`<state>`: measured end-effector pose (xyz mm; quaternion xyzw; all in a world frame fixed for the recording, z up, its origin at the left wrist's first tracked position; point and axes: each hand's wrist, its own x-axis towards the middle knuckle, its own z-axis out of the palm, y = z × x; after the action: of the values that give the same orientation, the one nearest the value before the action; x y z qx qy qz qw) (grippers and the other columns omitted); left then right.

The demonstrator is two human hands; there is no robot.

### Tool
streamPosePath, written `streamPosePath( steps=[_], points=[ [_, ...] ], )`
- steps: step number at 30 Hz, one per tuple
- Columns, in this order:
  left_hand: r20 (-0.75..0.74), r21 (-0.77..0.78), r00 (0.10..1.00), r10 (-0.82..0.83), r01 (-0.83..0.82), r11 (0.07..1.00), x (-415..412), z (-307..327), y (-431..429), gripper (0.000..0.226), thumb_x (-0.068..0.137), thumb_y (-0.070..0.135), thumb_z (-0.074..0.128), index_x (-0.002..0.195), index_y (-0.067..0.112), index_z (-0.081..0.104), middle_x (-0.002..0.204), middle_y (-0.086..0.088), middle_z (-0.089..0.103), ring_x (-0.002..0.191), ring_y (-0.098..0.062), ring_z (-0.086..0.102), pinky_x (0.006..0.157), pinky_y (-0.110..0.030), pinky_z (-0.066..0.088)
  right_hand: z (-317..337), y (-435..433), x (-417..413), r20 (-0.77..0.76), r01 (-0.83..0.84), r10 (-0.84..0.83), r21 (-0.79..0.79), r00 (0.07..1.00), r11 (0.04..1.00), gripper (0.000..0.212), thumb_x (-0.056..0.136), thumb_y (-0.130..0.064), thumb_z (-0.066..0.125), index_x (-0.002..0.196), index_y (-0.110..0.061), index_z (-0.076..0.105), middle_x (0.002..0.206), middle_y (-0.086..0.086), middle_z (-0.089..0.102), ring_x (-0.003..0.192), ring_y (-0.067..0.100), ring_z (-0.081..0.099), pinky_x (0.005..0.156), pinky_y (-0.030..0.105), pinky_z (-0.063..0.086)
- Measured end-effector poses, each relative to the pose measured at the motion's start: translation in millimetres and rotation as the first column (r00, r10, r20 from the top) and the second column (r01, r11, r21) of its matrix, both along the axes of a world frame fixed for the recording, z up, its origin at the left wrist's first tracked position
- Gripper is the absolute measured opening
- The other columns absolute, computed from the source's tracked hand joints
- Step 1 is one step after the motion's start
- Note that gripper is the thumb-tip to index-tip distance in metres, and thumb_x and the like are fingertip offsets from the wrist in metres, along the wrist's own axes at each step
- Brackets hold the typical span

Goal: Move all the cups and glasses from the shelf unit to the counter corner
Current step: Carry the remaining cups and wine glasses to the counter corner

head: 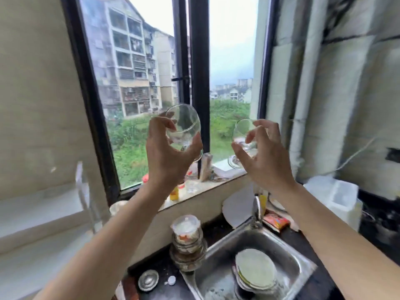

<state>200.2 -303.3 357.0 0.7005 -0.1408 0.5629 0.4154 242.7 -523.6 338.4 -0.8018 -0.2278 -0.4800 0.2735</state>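
Window light fills the kitchen; left hand (171, 148) at 11 o'clock and right hand (262, 152) at 1 o'clock each curl fingers (195, 144) around a stemmed glass (184, 124), bowl-gripped for safe carrying above the sink (298, 254).

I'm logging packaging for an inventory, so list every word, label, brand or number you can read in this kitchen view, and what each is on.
None can be read.
Red and orange packet behind the sink: print too blurred to read.
Yellow container on the windowsill: no text legible.
Stemmed glasses in the left hand and right hand: no markings visible.
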Motion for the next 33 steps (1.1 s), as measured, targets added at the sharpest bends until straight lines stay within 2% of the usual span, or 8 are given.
streamPosePath(
  steps=[3, 7, 15, 18, 24, 27, 30, 33],
  points=[
    [-0.032, 0.013, 0.995, -0.09, 0.09, 0.996, 8.5, -6.7, -86.5, 0.048, 0.074, 0.037, 0.078, 0.096, 0.036, 0.036, 0.111, -0.006, 0.058, 0.104, -0.023, 0.059, 0.074, -0.056, 0.054, -4.9, -88.3, -21.2, -0.003, 0.099, -0.099, 0.039, 0.995, 0.994, 0.029, 0.091, -0.041, 0.068, 0.097, -0.015, 0.055, 0.132, 0.009, 0.051, 0.075, 0.025, 0.063, 0.057, 0.031, 0.044],
    [-0.07, 0.019, 0.969, -0.236, 0.237, 0.971, 6.8, -18.7, -216.9, 0.049, 0.073, 0.039, 0.08, 0.097, 0.033, 0.037, 0.123, 0.002, 0.058, 0.113, -0.02, 0.059, 0.077, -0.053, 0.055, -15.8, -216.8, -57.3, -0.007, 0.22, -0.22, 0.081, 0.975, 0.972, 0.028, 0.089, -0.035, 0.073, 0.094, -0.014, 0.055, 0.131, 0.009, 0.052, 0.081, 0.025, 0.065, 0.056, 0.031, 0.044],
    [-0.136, 0.003, 0.871, -0.473, 0.477, 0.879, -10.0, -51.6, -496.2, 0.049, 0.07, 0.044, 0.079, 0.096, 0.038, 0.038, 0.112, 0.009, 0.059, 0.103, -0.016, 0.062, 0.077, -0.052, 0.054, -39.3, -469.4, -140.8, -0.044, 0.497, -0.497, -0.001, 0.867, 0.867, 0.03, 0.09, -0.04, 0.071, 0.095, -0.014, 0.057, 0.133, 0.007, 0.051, 0.091, 0.009, 0.056, 0.053, 0.027, 0.042],
    [-0.192, -0.009, 0.792, -0.58, 0.589, 0.808, -18.0, -63.9, -585.7, 0.049, 0.07, 0.043, 0.08, 0.096, 0.038, 0.039, 0.11, 0.019, 0.057, 0.102, -0.016, 0.061, 0.079, -0.052, 0.053, -48.9, -544.2, -170.8, -0.047, 0.577, -0.575, 0.027, 0.817, 0.816, 0.03, 0.088, -0.037, 0.074, 0.094, -0.014, 0.057, 0.129, 0.006, 0.053, 0.088, 0.003, 0.05, 0.051, 0.028, 0.046],
    [-0.253, 0.024, 0.667, -0.701, 0.728, 0.685, -19.3, -98.5, -729.4, 0.051, 0.071, 0.045, 0.079, 0.108, 0.032, 0.047, 0.103, 0.005, 0.058, 0.097, -0.013, 0.061, 0.077, -0.045, 0.056, -86.5, -664.2, -204.3, -0.108, 0.733, -0.726, 0.044, 0.679, 0.679, 0.029, 0.087, -0.036, 0.076, 0.095, -0.013, 0.06, 0.127, 0.005, 0.053, 0.081, 0.012, 0.062, 0.05, 0.025, 0.042],
    [-0.299, 0.002, 0.563, -0.77, 0.808, 0.589, -8.2, -121.7, -803.0, 0.054, 0.071, 0.042, 0.081, 0.112, 0.028, 0.049, 0.105, 0.008, 0.058, 0.103, -0.01, 0.061, 0.082, -0.045, 0.056, -111.9, -725.7, -207.4, -0.161, 0.809, -0.797, 0.026, 0.583, 0.587, 0.028, 0.087, -0.04, 0.074, 0.092, -0.017, 0.059, 0.129, 0.003, 0.052, 0.079, 0.016, 0.064, 0.052, 0.024, 0.036],
    [-0.32, -0.025, 0.461, -0.828, 0.869, 0.494, 11.3, -144.1, -873.6, 0.053, 0.071, 0.043, 0.08, 0.11, 0.029, 0.047, 0.107, 0.01, 0.059, 0.101, -0.012, 0.062, 0.079, -0.046, 0.057, -128.0, -785.3, -204.9, -0.176, 0.853, -0.842, -0.02, 0.511, 0.522, 0.029, 0.087, -0.044, 0.072, 0.092, -0.027, 0.049, 0.13, -0.001, 0.05, 0.067, 0.009, 0.056, 0.058, 0.03, 0.047],
    [-0.318, -0.059, 0.357, -0.878, 0.917, 0.394, 32.9, -157.8, -945.4, 0.055, 0.071, 0.04, 0.081, 0.112, 0.033, 0.045, 0.106, 0.013, 0.056, 0.1, -0.012, 0.06, 0.077, -0.047, 0.056, -132.3, -848.4, -193.9, -0.177, 0.895, -0.886, -0.054, 0.428, 0.443, 0.031, 0.086, -0.044, 0.073, 0.092, -0.027, 0.047, 0.13, -0.003, 0.047, 0.065, 0.016, 0.063, 0.05, 0.027, 0.046]
  ],
)
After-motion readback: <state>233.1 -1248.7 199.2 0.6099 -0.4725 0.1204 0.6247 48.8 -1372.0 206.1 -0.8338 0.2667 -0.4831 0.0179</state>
